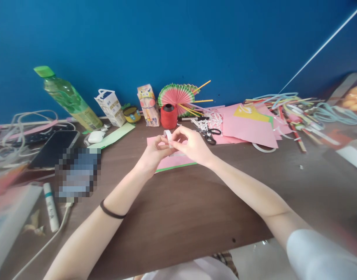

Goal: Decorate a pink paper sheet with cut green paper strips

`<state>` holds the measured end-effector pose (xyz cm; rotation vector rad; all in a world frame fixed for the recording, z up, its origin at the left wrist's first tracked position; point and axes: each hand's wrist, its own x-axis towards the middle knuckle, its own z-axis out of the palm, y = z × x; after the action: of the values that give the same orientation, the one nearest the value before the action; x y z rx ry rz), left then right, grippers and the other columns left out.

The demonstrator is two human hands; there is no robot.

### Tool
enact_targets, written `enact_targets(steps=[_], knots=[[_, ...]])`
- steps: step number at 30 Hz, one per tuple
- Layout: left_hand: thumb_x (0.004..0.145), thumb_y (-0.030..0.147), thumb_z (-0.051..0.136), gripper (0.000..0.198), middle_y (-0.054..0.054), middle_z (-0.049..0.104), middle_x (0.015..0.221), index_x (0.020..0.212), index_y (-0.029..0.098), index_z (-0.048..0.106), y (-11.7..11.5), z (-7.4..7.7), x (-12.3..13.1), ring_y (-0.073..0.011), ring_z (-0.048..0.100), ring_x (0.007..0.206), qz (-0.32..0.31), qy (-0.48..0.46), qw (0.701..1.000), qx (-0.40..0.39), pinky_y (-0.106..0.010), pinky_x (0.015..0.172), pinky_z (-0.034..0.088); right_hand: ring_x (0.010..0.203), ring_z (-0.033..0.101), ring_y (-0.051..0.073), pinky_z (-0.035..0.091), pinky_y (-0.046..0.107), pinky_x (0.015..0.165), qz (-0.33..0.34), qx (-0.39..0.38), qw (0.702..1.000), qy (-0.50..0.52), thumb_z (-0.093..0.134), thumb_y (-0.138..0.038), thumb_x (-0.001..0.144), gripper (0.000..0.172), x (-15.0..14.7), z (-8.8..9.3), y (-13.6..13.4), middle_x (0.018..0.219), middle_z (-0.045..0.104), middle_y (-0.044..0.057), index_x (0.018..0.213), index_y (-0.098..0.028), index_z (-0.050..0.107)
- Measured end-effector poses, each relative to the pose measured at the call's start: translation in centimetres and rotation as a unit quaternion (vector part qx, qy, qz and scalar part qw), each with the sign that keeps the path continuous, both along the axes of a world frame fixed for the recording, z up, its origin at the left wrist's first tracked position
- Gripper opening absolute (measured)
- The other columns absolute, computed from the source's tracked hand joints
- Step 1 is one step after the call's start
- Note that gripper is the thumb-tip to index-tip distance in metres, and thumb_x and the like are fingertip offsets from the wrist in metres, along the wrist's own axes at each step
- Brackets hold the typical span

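Observation:
My left hand (154, 154) and my right hand (193, 146) meet above the middle of the desk, fingertips pinched together. Between them is a narrow white roll of tape (167, 135), held upright on its edge; the fingers cover its lower part. Beneath the hands lies a pink paper sheet (178, 160) with a green strip along its near edge. Just behind stands a red spool of thread (168, 117). Black-handled scissors (210, 136) rest to the right of my right hand.
Behind are a pink and green paper fan (178, 95), a drink carton (148, 107), a milk carton (111, 107) and a green bottle (70, 99). Pink sheets (248, 126) and a bundle of sticks and cords (298, 116) lie right. A phone (54, 149) and marker (51, 208) are left.

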<state>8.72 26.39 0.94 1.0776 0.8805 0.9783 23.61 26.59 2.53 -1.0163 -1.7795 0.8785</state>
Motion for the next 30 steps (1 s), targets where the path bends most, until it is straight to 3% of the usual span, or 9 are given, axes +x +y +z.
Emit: enact_targets(steps=[7, 18, 24, 27, 30], knots=[[0.062, 0.018, 0.072, 0.032, 0.002, 0.068, 0.068, 0.072, 0.019, 0.043, -0.4, 0.4, 0.2, -0.0164, 0.066, 0.073, 0.008, 0.037, 0.998, 0.052, -0.031, 0.076, 0.045, 0.067, 0.056, 0.012, 0.049, 0.029, 0.063, 0.021, -0.074, 0.994, 0.073, 0.06, -0.024, 0.072, 0.013, 0.1, -0.3, 0.2, 0.071, 0.055, -0.002, 0.07, -0.019, 0.049], [0.068, 0.02, 0.067, 0.029, 0.0, 0.069, 0.075, 0.076, 0.021, 0.039, -0.6, 0.4, 0.4, -0.0203, 0.067, 0.083, 0.003, 0.065, 0.993, 0.101, -0.038, 0.083, 0.047, 0.064, 0.056, 0.013, 0.05, 0.03, 0.061, 0.005, -0.126, 0.987, 0.096, 0.068, -0.036, 0.067, 0.027, 0.4, -0.6, 0.6, 0.067, 0.055, -0.002, 0.066, -0.018, 0.048], [0.073, 0.021, 0.061, 0.02, -0.001, 0.068, 0.069, 0.086, 0.019, 0.047, -0.9, 0.9, 0.5, -0.0207, 0.068, 0.078, 0.023, 0.058, 0.997, 0.043, -0.042, 0.086, 0.046, 0.067, 0.057, 0.013, 0.049, 0.03, 0.063, -0.009, -0.041, 0.998, 0.054, 0.063, -0.036, 0.073, 0.021, 0.6, -0.3, 0.7, 0.074, 0.057, 0.0, 0.071, -0.018, 0.052], [0.073, 0.016, 0.058, 0.02, -0.002, 0.069, 0.07, 0.09, 0.017, 0.047, -0.8, 1.0, 0.5, -0.02, 0.068, 0.076, 0.048, 0.064, 0.997, 0.022, -0.04, 0.085, 0.046, 0.072, 0.056, 0.012, 0.048, 0.029, 0.067, -0.029, 0.028, 0.999, 0.024, 0.062, -0.032, 0.075, 0.017, 0.4, -0.1, 0.3, 0.08, 0.056, 0.0, 0.071, -0.018, 0.053], [0.071, 0.012, 0.055, 0.021, -0.001, 0.068, 0.069, 0.09, 0.016, 0.048, -0.7, 1.1, 0.5, -0.0174, 0.067, 0.072, 0.064, 0.067, 0.996, 0.017, -0.037, 0.082, 0.047, 0.071, 0.056, 0.012, 0.048, 0.028, 0.066, -0.024, 0.045, 0.999, 0.001, 0.059, -0.028, 0.078, 0.012, 0.2, 0.1, -0.2, 0.079, 0.057, 0.0, 0.073, -0.018, 0.053]])
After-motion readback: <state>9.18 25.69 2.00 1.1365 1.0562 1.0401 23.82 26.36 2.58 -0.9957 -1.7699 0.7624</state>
